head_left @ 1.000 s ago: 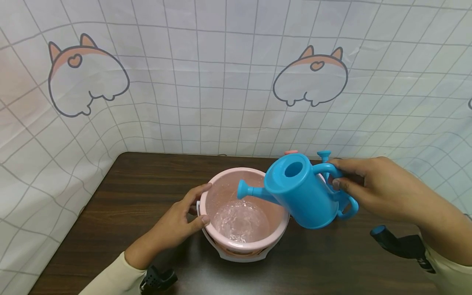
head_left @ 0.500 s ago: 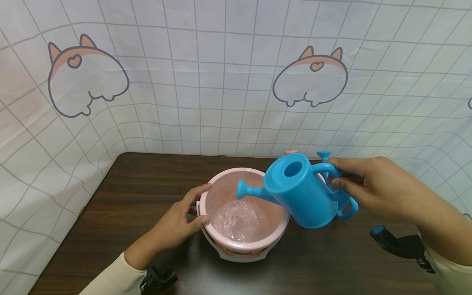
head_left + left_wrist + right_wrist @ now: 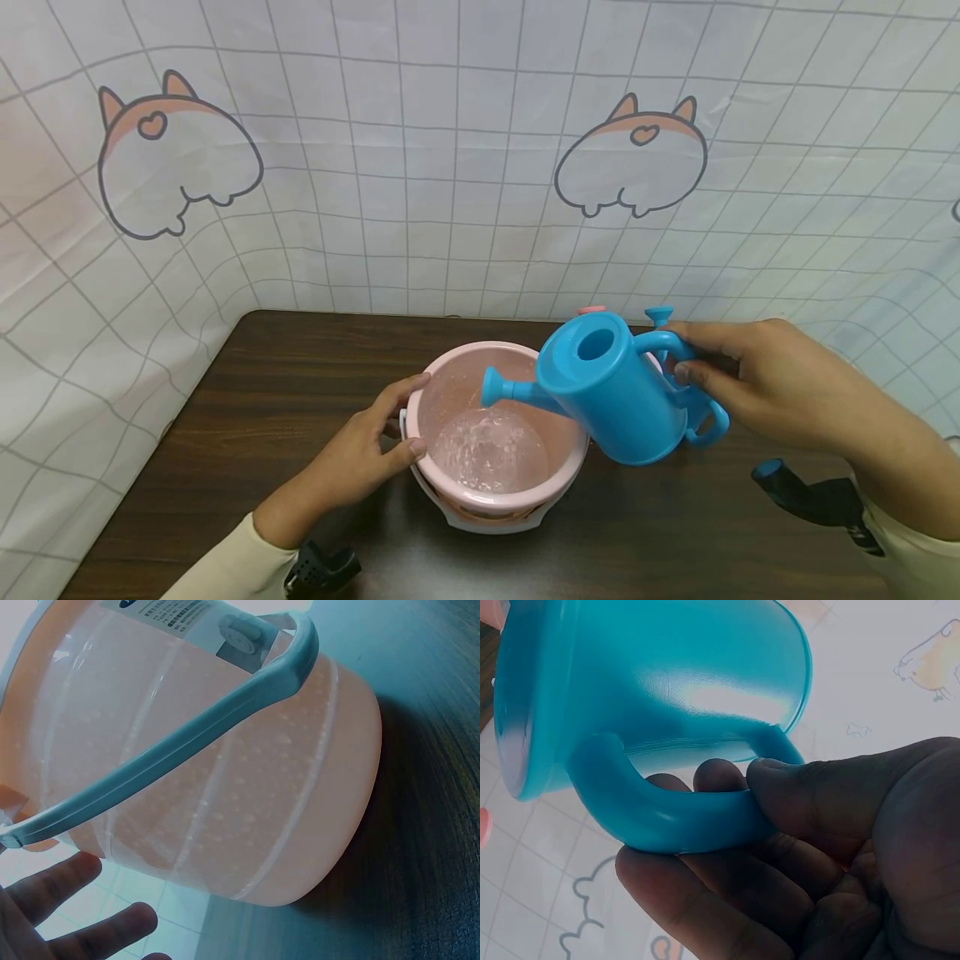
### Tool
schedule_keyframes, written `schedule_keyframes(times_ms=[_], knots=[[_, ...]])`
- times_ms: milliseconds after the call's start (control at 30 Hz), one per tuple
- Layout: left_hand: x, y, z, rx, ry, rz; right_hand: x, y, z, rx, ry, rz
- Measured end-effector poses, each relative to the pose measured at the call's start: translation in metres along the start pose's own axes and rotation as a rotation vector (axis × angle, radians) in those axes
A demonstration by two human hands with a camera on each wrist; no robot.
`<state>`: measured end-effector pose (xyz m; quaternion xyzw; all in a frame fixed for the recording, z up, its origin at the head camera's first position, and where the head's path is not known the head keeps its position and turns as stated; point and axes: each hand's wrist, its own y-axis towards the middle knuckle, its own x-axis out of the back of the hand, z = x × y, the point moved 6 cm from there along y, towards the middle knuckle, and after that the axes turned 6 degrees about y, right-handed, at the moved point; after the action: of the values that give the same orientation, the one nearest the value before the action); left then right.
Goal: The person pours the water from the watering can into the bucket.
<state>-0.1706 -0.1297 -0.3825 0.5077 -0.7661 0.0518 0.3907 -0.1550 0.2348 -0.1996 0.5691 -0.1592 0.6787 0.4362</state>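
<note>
A pink bucket (image 3: 501, 502) stands on the table with clear, rippling water (image 3: 491, 450) in its bottom. My left hand (image 3: 367, 442) rests at its left rim, thumb and index fingertip on the edge. In the left wrist view the other fingers (image 3: 112, 930) stretch out beside the wall, near the bucket's handle (image 3: 172, 754). With my right hand (image 3: 772, 383) I hold a blue watering can (image 3: 622, 408) by its curved handle (image 3: 682, 817), fingers and thumb around it. The can leans left, its spout's sprinkler head (image 3: 492, 387) over the bucket's opening.
Behind the can, a second blue sprinkler head (image 3: 659, 316) and a small pink piece (image 3: 592, 309) show, mostly hidden. A blue loop (image 3: 708, 423) sticks out under my right hand. The dark wooden table (image 3: 300, 375) ends at a grid-patterned curtain (image 3: 420, 208).
The ripples on the water in the bucket shift from frame to frame. Both hands, the bucket and the tilted watering can hold nearly the same position.
</note>
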Motion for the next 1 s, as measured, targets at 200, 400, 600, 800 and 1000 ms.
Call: schedule_keyframes(times_ms=[200, 400, 600, 800, 1000], knots=[[-0.0004, 0.0000, 0.0006, 0.000, -0.004, 0.003, 0.0004, -0.0012, 0.0011, 0.002, 0.005, -0.007], [-0.0006, -0.0003, 0.0009, -0.004, 0.000, 0.001, 0.0005, -0.0012, 0.0012, 0.000, 0.008, -0.015], [-0.0001, -0.0006, 0.0011, -0.004, 0.001, 0.001, 0.0008, -0.0002, 0.0024, 0.009, 0.008, -0.023], [0.0002, -0.0002, 0.0004, 0.000, 0.005, -0.002, 0.0009, 0.0007, 0.0023, -0.002, 0.007, -0.024], [0.0002, 0.0001, -0.0005, -0.004, 0.005, -0.005, 0.0007, 0.0002, 0.0020, -0.020, 0.015, -0.022]])
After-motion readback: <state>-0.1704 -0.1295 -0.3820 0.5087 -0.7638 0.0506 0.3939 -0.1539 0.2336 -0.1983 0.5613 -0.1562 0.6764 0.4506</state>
